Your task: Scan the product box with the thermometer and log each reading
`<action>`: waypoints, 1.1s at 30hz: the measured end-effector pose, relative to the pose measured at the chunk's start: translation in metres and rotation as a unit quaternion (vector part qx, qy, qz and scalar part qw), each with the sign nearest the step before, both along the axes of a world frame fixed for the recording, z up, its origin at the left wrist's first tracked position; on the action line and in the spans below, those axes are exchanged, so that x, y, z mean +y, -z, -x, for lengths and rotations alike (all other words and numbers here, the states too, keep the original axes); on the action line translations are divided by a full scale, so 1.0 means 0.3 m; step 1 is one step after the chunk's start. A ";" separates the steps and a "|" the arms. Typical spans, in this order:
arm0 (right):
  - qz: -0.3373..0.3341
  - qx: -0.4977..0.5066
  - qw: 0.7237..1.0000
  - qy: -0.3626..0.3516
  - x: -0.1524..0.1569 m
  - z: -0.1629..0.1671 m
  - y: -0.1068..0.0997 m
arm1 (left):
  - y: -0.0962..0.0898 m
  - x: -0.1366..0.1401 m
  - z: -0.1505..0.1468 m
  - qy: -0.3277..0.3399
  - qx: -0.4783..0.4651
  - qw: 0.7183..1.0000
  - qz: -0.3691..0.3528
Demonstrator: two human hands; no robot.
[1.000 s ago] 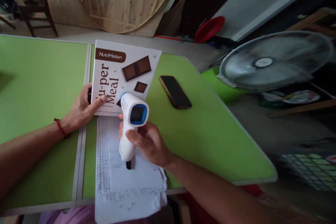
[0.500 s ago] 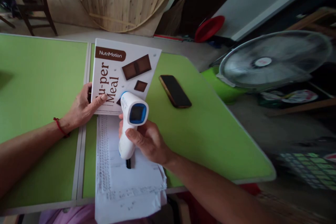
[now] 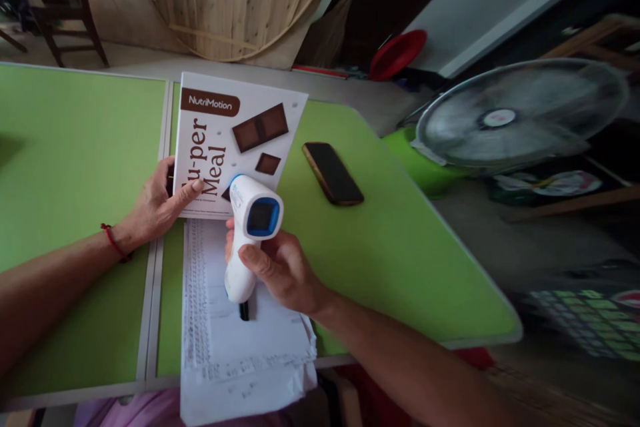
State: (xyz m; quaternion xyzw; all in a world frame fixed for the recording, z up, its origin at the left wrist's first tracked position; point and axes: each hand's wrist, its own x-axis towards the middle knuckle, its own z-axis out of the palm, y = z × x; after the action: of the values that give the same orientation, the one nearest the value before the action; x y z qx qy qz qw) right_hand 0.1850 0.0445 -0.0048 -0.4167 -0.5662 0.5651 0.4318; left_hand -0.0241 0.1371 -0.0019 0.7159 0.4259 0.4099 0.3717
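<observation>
My left hand (image 3: 163,200) grips a white box (image 3: 245,120) by its lower left edge, the thumb lying across the printed front. The box bears "NutriMotion" lettering and pictures of chocolate pieces, and is tilted up toward me. In my right hand (image 3: 280,267) is a white infrared thermometer (image 3: 250,233), its blue-framed dark screen facing me and its head right against or just before the box's lower edge; I cannot tell if they touch. Below both lies a stack of handwritten papers (image 3: 240,347), with the black end of a pen (image 3: 244,311) showing beneath the thermometer's handle.
A smartphone (image 3: 333,173) rests on the green table (image 3: 400,267), right of the box. Beyond the table's right edge stand a fan (image 3: 500,117) and a green bin (image 3: 425,170). A red basin (image 3: 399,55) and a wooden chair (image 3: 65,20) are farther back.
</observation>
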 end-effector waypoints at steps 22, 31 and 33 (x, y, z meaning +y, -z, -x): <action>0.019 0.022 1.000 0.001 0.002 -0.002 0.006 | 0.003 0.000 -0.003 -0.003 -0.008 1.000 0.006; 0.027 0.029 0.999 0.001 0.007 0.003 -0.005 | 0.005 0.002 -0.002 -0.007 0.000 1.000 -0.004; 0.031 0.033 0.999 -0.002 0.008 0.001 -0.006 | 0.004 0.000 -0.001 -0.005 -0.003 1.000 -0.002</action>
State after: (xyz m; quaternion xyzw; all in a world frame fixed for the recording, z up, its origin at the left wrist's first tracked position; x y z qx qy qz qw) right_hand 0.1848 0.0468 -0.0031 -0.4103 -0.5348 0.5964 0.4358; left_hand -0.0237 0.1372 -0.0030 0.7136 0.4273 0.4147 0.3691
